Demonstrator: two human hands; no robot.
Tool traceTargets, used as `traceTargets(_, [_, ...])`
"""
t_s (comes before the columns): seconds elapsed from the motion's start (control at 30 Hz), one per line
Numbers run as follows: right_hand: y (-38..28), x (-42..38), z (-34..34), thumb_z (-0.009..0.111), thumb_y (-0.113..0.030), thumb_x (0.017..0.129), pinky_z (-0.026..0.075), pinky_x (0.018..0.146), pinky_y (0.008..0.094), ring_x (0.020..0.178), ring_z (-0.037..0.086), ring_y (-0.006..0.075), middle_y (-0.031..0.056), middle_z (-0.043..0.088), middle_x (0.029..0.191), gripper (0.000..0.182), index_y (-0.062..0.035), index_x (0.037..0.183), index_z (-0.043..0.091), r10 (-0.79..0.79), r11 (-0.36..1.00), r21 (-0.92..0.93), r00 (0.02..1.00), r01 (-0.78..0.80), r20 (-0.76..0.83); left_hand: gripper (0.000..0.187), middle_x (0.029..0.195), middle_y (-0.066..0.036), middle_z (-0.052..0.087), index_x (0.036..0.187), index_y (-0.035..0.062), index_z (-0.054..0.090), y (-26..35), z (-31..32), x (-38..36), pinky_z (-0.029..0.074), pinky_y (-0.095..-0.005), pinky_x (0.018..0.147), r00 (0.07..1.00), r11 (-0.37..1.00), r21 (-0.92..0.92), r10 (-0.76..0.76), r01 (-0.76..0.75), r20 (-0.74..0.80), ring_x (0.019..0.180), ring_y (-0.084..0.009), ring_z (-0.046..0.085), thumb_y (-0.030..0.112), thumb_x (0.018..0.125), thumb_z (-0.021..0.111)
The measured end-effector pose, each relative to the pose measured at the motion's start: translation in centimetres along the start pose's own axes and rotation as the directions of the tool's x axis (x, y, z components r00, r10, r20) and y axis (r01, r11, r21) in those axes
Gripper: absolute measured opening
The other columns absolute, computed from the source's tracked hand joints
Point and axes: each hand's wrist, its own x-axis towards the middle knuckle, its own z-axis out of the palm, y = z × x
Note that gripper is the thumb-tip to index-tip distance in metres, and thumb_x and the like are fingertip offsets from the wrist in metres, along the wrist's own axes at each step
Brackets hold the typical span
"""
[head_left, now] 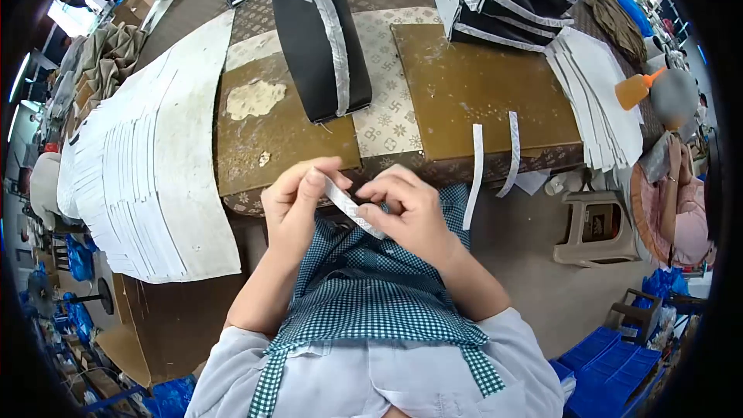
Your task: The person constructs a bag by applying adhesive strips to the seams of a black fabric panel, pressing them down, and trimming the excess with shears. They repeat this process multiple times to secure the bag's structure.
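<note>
A narrow white patterned strip (344, 206) is stretched at a slant between my hands, above my checked apron. My left hand (292, 203) pinches its upper end between thumb and fingers. My right hand (406, 213) has its fingers curled round the lower end, the thumb lying along it. Two similar strips hang over the edge of the right brown board (495, 77): a longer strip (474, 174) and a shorter strip (512, 153). Beyond my left hand lies another brown board (286, 135) with a pale dried patch (255, 99) on it.
A black open-topped case (306, 54) with a pale seam stands between the boards. Several black pieces with white edging (515, 11) are piled behind. White sheets (147, 162) overlap at left, more sheets (600, 101) at right beside an orange bottle (633, 91). A stool (592, 228) and another person (673, 209) are at right.
</note>
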Motion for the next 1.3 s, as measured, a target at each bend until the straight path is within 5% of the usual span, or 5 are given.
traceTargets(0.3, [1.5,-0.4,-0.4,0.075,-0.004,0.081,0.043,0.053,0.0259,0.059,0.053,0.0105,0.0045,0.058,0.074,0.009,0.0005,0.080,0.067,0.068,0.996,0.064,0.997,-0.065,-0.049,0.043,0.121,-0.017,0.066,0.123,-0.0047,0.063,6.2,-1.1,7.3,0.048,-0.0367,0.096,0.756,0.534,0.591,0.617,-0.605,0.216,0.111,-0.0284,0.063,0.028,0.095,0.063])
traceTargets(0.4, [2.2,0.8,-1.3,0.074,-0.008,0.084,0.041,0.054,0.0226,0.059,0.051,0.0070,0.0024,0.059,0.077,0.011,-0.0002,0.083,0.067,0.044,0.988,0.153,0.990,-0.022,-0.138,0.034,0.119,-0.015,0.066,0.121,0.0009,0.065,9.6,-0.4,12.5,0.049,-0.0336,0.092,0.889,0.648,0.635,0.434,-0.421,0.147,0.110,-0.0258,0.062,0.021,0.095,0.061])
traceTargets(0.5, [2.2,2.2,-1.7,0.075,-0.011,0.085,0.040,0.055,0.0210,0.059,0.048,0.0053,0.0009,0.058,0.079,0.013,-0.0009,0.084,0.066,0.044,0.977,0.215,0.986,-0.008,-0.162,0.040,0.112,-0.016,0.067,0.114,0.0025,0.068,9.3,-1.4,19.1,0.049,-0.0360,0.086,0.782,0.209,0.799,0.448,-0.563,0.434,0.105,-0.0279,0.063,0.036,0.092,0.063])
traceTargets(0.73, [2.5,4.6,-1.6,0.074,-0.012,0.087,0.040,0.055,0.0205,0.060,0.048,0.0035,-0.0001,0.057,0.078,0.015,-0.0006,0.084,0.065,0.002,0.968,0.246,0.983,0.044,-0.183,0.041,0.070,-0.003,0.051,0.087,-0.0051,0.061,12.1,-2.2,21.8,0.041,-0.0299,0.065,0.906,0.400,0.863,-0.152,-0.309,0.395,0.071,-0.0111,0.047,0.033,0.100,0.054])
traceTargets(1.3, [5.2,13.2,1.8,0.073,-0.008,0.087,0.040,0.056,0.0213,0.063,0.047,0.0037,-0.0015,0.053,0.078,0.015,-0.0007,0.081,0.063,-0.008,0.934,0.356,0.999,0.024,-0.047,0.042,0.083,-0.006,0.058,0.097,-0.0046,0.061,10.8,-4.9,21.5,0.044,-0.0306,0.078,0.911,0.537,0.788,-0.082,-0.302,0.405,0.084,-0.0138,0.053,0.036,0.102,0.052])
